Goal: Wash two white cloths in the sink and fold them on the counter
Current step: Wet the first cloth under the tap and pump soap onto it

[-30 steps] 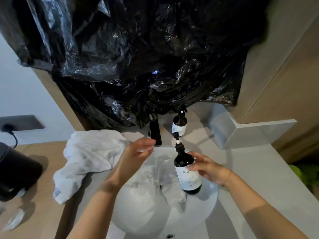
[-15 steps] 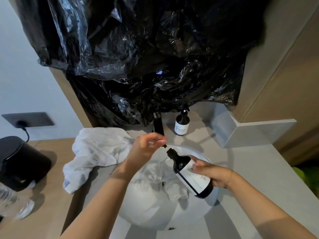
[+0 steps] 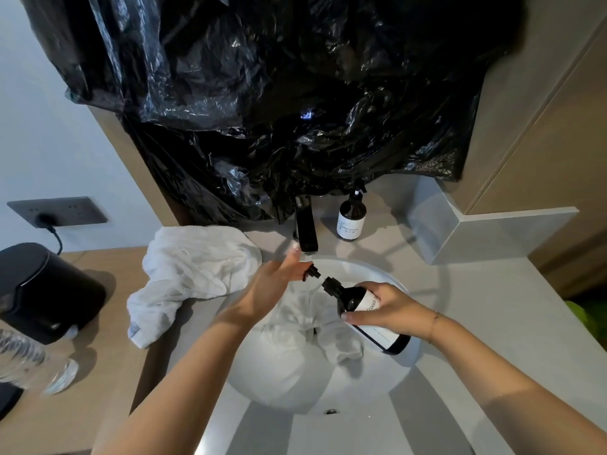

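Forearms reach in from the bottom edge over a round white ceramic sink basin (image 3: 377, 389) set in a grey stone counter (image 3: 492, 307). Crumpled wet white cloth (image 3: 295, 326) lies inside the basin, bunched near the middle w/ a thin stream of water landing on it. Right hand (image 3: 384, 310) is over the basin's right side, fingers wrapped tight round a dark glass bottle w/ white label (image 3: 364, 315), bottle tipped so its neck points up-left toward the other hand. Left hand (image 3: 272, 287) is over the basin's far-left part, fingers mostly stretched out and close together, palm turned toward the bottle's neck; a small black pump head (image 3: 312, 271) sits against the palm, apart from the bottle. Can't tell how firmly it is pinched. Just left of the basin, second white cloth (image 3: 193, 267) is heaped on the counter, one end trailing onto the tan wood surface (image 3: 108, 372). Behind the basin stands a black rectangular tap (image 3: 305, 224), and beside it to the right a smaller dark spray bottle w/ white label (image 3: 351, 218), upright. Far left: a black cylindrical appliance (image 3: 42, 290), a clear plastic bottle lying on its side (image 3: 29, 366), and a grey wall socket w/ a plug in it (image 3: 56, 210). Crinkled black plastic sheeting (image 3: 279, 110) hangs across the wall above.
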`<state>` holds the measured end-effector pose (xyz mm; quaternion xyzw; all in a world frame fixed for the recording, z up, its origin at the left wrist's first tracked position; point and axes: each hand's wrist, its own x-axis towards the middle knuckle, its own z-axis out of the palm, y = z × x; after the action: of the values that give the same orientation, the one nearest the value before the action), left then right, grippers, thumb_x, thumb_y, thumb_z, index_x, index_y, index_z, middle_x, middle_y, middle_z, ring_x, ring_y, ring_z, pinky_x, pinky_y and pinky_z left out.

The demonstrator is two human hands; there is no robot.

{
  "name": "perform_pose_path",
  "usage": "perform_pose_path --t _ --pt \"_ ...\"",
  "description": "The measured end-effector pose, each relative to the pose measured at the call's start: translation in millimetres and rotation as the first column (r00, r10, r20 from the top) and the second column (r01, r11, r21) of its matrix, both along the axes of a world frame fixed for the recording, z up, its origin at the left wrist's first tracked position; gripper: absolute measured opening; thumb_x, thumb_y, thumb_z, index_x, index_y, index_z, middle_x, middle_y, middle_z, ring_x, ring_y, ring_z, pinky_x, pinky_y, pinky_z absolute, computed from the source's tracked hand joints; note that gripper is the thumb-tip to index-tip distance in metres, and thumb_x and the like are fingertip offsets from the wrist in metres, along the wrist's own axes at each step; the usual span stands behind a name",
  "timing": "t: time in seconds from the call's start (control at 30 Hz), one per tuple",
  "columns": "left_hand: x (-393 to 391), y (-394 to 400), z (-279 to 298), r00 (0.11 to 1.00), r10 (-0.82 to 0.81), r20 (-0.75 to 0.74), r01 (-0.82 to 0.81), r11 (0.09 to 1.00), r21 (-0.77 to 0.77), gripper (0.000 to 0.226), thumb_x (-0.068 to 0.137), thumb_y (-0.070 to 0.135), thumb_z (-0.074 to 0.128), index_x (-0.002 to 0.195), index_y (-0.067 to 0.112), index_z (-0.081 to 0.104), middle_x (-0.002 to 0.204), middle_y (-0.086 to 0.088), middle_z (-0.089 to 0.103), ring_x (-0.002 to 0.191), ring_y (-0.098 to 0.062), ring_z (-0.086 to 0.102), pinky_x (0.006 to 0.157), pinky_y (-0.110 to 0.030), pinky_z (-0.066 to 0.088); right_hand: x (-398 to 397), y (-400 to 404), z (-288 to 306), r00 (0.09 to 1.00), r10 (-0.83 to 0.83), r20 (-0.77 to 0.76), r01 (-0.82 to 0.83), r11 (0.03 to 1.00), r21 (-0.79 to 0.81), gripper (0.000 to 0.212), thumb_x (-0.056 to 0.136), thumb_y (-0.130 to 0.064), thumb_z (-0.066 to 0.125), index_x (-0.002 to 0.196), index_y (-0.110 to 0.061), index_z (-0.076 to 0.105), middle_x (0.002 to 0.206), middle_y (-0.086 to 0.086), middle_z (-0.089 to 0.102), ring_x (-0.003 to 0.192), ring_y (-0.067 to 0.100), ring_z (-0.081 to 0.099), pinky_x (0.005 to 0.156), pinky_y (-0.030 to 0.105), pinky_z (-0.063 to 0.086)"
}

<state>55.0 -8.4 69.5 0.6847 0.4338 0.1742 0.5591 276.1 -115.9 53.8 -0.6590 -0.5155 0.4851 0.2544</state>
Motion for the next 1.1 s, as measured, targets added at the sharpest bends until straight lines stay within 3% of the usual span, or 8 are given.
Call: perform_pose_path --t 0.07,0.13,0.27,0.57,0.77,0.9,0.97,1.1 --pt "-3.8 -5.6 3.0 0.999 0.021 0.03 -0.018 0.995 -0.095 0.058 0.074 0.089 0.021 0.097 0.058 0.065 0.12 0.008 0.069 0.119 -0.009 0.058 0.108 -0.034 0.029 -2.5 1.7 -1.0 1.0 0.014 0.014 -0.014 1.0 -0.021 0.039 0.07 -0.051 0.08 0.103 -0.035 0.066 0.102 -0.014 0.069 0.1 0.005 0.062 0.092 0.022 0.047" --pt "-6.3 -13.0 4.6 1.0 0.022 0.009 -0.021 0.996 -0.083 0.059 0.074 0.091 0.02 0.104 0.062 0.061 0.127 0.008 0.065 0.122 -0.007 0.056 0.109 -0.037 0.026 -5.0 3.2 -6.7 0.999 0.026 0.021 -0.025 0.999 -0.02 0.044 0.065 -0.059 0.079 0.1 -0.036 0.067 0.102 -0.006 0.069 0.1 0.016 0.063 0.094 0.035 0.048" --pt "-13.4 -22.0 -4.7 0.996 0.04 -0.085 -0.05 0.991 -0.125 0.081 0.079 0.086 0.024 0.128 0.034 0.061 0.128 0.018 0.062 0.124 0.002 0.049 0.104 -0.03 0.028 -10.3 3.3 -19.4 0.999 0.037 0.026 -0.036 0.999 -0.031 0.049 0.059 -0.068 0.078 0.097 -0.038 0.068 0.104 0.008 0.068 0.102 0.033 0.06 0.093 0.047 0.048" --pt "-13.0 -18.4 -10.6 0.997 0.019 -0.076 -0.032 0.983 -0.18 0.089 0.067 0.099 0.023 0.126 0.043 0.062 0.13 0.018 0.062 0.136 -0.009 0.043 0.115 -0.044 0.021 -12.6 4.4 -20.0 0.997 0.011 -0.074 -0.015 0.999 -0.044 0.04 0.068 -0.05 0.08 0.102 -0.03 0.071 0.1 -0.011 0.072 0.098 0.007 0.065 0.094 0.027 0.049" --pt "-8.7 -9.2 3.4 1.0 -0.023 -0.012 0.022 0.994 -0.108 0.069 0.078 0.089 0.024 0.123 0.051 0.059 0.138 0.013 0.056 0.135 -0.004 0.041 0.104 -0.03 0.021 -12.5 5.2 -23.3 0.995 -0.04 -0.094 0.042 0.999 0.022 0.047 0.062 -0.053 0.08 0.101 -0.029 0.07 0.103 -0.007 0.071 0.101 0.01 0.064 0.092 0.026 0.049" --pt "-9.9 -7.6 -3.1 1.0 0.011 -0.009 -0.012 0.999 -0.05 0.032 0.1 0.052 0.04 0.115 0.036 0.063 0.116 0.026 0.06 0.107 0.021 0.048 0.093 -0.012 0.029 -6.8 -2.2 -35.1 0.989 -0.132 -0.069 0.138 0.987 0.078 0.037 0.073 -0.028 0.083 0.105 -0.028 0.066 0.102 -0.011 0.069 0.098 0.002 0.063 0.083 0.012 0.044" --pt "-12.0 -5.6 -14.7 0.994 0.077 -0.074 -0.078 0.997 -0.008 0.021 0.102 0.032 0.049 0.118 0.029 0.06 0.114 0.017 0.061 0.107 0.01 0.055 0.085 -0.009 0.034 -2.2 -7.3 -40.8 0.974 -0.224 -0.046 0.228 0.966 0.124 0.044 0.07 -0.026 0.085 0.108 -0.032 0.062 0.105 -0.015 0.068 0.099 -0.004 0.06 0.082 0.007 0.042" --pt "-11.2 -2.6 -45.6 0.952 0.032 -0.303 -0.01 0.997 0.073 0.034 0.098 0.023 0.055 0.131 0.017 0.059 0.13 0.002 0.06 0.104 -0.004 0.054 0.077 -0.006 0.039 2.9 -5.2 -45.3 0.925 -0.381 -0.009 0.37 0.894 0.254 0.053 0.049 -0.05 0.081 0.096 -0.039 0.059 0.093 -0.019 0.067 0.088 -0.01 0.059 0.077 0.007 0.042"
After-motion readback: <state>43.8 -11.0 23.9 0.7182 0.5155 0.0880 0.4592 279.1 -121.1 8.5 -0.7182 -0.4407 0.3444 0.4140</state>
